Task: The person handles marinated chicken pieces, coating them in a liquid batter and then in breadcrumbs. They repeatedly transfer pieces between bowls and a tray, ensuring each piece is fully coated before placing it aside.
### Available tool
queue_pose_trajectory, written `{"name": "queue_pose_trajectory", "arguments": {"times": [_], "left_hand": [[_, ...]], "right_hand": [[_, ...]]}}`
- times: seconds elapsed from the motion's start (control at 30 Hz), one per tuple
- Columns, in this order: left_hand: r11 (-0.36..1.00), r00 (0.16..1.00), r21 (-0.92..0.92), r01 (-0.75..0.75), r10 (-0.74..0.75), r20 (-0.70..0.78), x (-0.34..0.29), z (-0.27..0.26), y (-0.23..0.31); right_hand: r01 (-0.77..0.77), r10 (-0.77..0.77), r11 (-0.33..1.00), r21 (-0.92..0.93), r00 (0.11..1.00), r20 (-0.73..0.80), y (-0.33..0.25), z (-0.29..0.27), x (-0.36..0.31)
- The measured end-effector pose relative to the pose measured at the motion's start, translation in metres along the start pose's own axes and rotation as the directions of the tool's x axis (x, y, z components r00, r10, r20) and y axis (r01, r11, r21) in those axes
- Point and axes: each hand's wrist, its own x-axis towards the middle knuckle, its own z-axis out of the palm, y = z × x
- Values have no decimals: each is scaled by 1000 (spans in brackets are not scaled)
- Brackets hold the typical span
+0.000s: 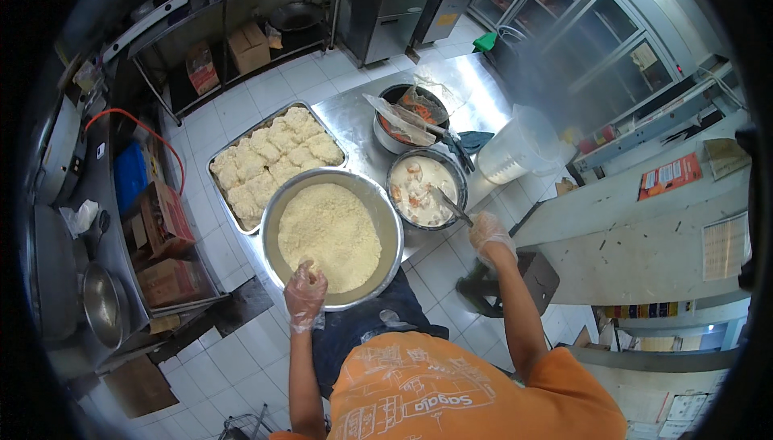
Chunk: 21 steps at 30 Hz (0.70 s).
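Note:
A wide metal bowl (392,259) of pale yellow crumbs stands at the table's near edge. Over its near rim is my left hand (307,295) in a clear plastic glove, fingertips curled together at the crumbs; whether they pinch anything I cannot see. To the right, a dark-rimmed bowl (461,185) holds creamy white batter with chunky pieces in it. My right hand (491,237), also gloved, is closed on the handle of a long metal utensil (452,205). Its working end dips into the batter, so its kind is hidden. Crumb-coated pieces (278,146) fill a rectangular metal tray (336,139) beyond the crumb bowl.
Behind the batter, a black bowl (378,132) contains orange-red food and a plastic bag. Dark-handled tongs (459,150) lie beside it, near a translucent plastic jug (515,150). A stool (543,279) stands at right. Left is a metal counter (68,239) with a wok (101,303).

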Motion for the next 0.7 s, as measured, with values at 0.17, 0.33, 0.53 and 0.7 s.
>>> {"name": "queue_pose_trajectory", "arguments": {"times": [0.17, 0.33, 0.53, 0.7], "left_hand": [[1000, 1000, -20, -7, 7, 3, 0, -2, 2], [999, 1000, 27, -28, 28, 8, 0, -4, 5], [999, 999, 27, -34, 33, 26, 0, -7, 8], [1000, 999, -2, -29, 29, 21, 1, -7, 7]], "right_hand": [[19, -21, 994, 111, 1000, 21, 5, -35, -45], [-105, 100, 912, 397, 994, 32, 9, -48, -75], [-285, 140, 619, 732, 957, 254, 32, -15, -65], [-121, 142, 904, 409, 990, -20, 37, 18, -50]]}}
